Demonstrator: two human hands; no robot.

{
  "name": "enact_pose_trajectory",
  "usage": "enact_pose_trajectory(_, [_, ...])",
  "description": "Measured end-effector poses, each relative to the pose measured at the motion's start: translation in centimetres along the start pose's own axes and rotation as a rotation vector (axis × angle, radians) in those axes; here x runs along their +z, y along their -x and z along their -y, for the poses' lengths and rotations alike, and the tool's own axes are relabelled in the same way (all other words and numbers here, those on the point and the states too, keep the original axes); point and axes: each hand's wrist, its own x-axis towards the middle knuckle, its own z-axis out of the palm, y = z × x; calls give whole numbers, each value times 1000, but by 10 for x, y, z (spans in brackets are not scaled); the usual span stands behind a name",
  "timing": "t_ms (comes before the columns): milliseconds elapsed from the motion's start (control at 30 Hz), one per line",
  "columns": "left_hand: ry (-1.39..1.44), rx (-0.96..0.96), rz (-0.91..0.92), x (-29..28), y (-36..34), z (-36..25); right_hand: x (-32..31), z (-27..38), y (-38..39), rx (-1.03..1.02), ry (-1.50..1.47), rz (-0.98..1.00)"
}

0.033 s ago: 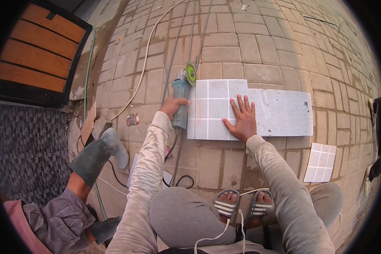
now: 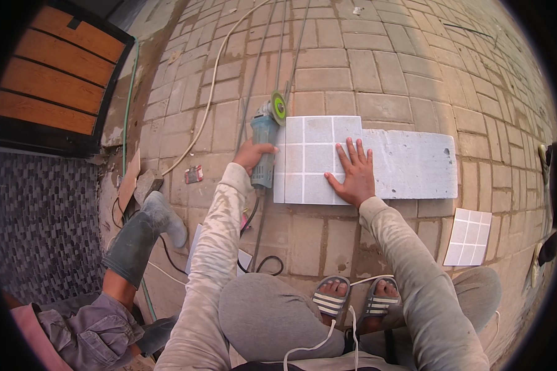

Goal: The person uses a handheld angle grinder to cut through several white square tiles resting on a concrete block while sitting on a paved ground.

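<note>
While our left hand (image 2: pixel 252 156) has its fingers wrapped around the teal angle grinder (image 2: pixel 263 133), our right hand (image 2: pixel 353 176) lies flat on the gridded grey tile (image 2: pixel 318 130), fingers spread wide. So the tile sits directly right of the grinder, between the two hands, and seems to overlap the left end of a pale porous block (image 2: pixel 411 164) down on the paving bricks (image 2: pixel 315 238).

The relation that matters, imo: the grinder's long axis points away from us, pretty much parallel to the tile's left edge and to a thin dark line running just inside that edge. Our left hand is the nearer one to that line. The green disc (image 2: pixel 279 108) is right by the tile's far left corner, but we can't tell if it's touching. The tile itself looks roughly square, so no real long axis there.

As for labels, there's a small red packet (image 2: pixel 194 174) with some print on it, too tiny to read. We can't make out any writing on the grinder either.
</note>
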Motion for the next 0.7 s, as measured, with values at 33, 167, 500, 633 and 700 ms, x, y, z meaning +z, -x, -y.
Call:
enact_pose_trajectory(33, [-1, -1, -2, -1, 0, 1, 1, 1, 0, -1, -2, 1])
enact_pose_trajectory(167, [38, -11, 11, -4, 0, 3, 0, 0, 0, -10, 3, -18])
enact_pose_trajectory(500, [28, -15, -20, -3, 9, 6, 1, 1, 0, -12, 12, -18])
enact_pose_trajectory(633, [20, -22, -7, -3, 9, 7, 1, -1, 0, -15, 21, -21])
enact_pose_trajectory(700, [29, -33, -4, -2, 11, 7, 1, -1, 0, -12, 25, -17])
